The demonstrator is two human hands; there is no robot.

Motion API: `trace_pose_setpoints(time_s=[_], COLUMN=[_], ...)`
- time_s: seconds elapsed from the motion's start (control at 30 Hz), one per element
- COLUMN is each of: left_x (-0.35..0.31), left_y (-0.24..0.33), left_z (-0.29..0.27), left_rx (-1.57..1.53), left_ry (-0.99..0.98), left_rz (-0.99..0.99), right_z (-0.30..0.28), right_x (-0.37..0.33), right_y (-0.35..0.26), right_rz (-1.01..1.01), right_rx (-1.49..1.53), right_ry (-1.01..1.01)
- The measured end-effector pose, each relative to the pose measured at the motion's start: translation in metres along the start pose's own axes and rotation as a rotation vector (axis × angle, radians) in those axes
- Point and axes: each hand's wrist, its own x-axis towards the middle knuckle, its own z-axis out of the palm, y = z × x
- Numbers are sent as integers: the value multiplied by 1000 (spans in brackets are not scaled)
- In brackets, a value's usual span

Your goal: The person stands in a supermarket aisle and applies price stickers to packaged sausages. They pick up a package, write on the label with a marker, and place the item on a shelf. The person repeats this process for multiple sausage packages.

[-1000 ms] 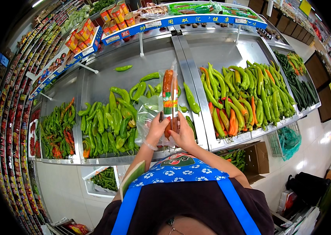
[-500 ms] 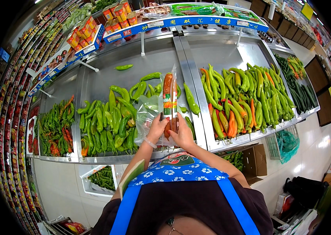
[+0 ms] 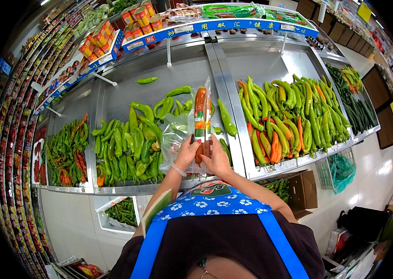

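Between my two hands is an upright clear plastic package of reddish-brown sausages (image 3: 200, 102) with a printed label. My left hand (image 3: 186, 152) grips its lower left side, and my right hand (image 3: 219, 160) its lower right. A crumpled clear plastic bag (image 3: 174, 135) spreads out to the left of the package, beside my left hand. Beneath and around my hands lies the metal display tray, where plump green peppers (image 3: 134, 144) are heaped to the left and a single long green pepper (image 3: 226, 118) rests to the right.
Long green and orange peppers (image 3: 294, 116) fill the bin to the right. Darker green and red peppers (image 3: 68, 149) lie far left. Above the bins runs a blue-edged shelf (image 3: 219, 25) with cans (image 3: 143, 16). On the floor stand a white crate (image 3: 120, 214) and a cardboard box (image 3: 302, 189).
Almost nothing differs. Both hands keep hold of the sausage package in nearly the same spot.
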Motion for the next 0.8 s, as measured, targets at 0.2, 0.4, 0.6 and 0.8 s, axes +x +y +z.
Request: trace_pose_setpoints(time_s=[0.2,0.4,0.6,0.8], left_x=[0,-1,0,1], left_y=[0,3,0,2], left_z=[0,2,2,1], left_rx=[32,13,-10,-96], left_ry=[2,-11,-14,-56], left_rz=[8,18,15,42], right_z=[1,1,4,6], right_x=[0,0,1,12], right_y=[5,7,16,27], right_rz=[40,-12,-2,-27], right_rx=[87,36,98,470], right_ry=[-51,-2,-37,-189])
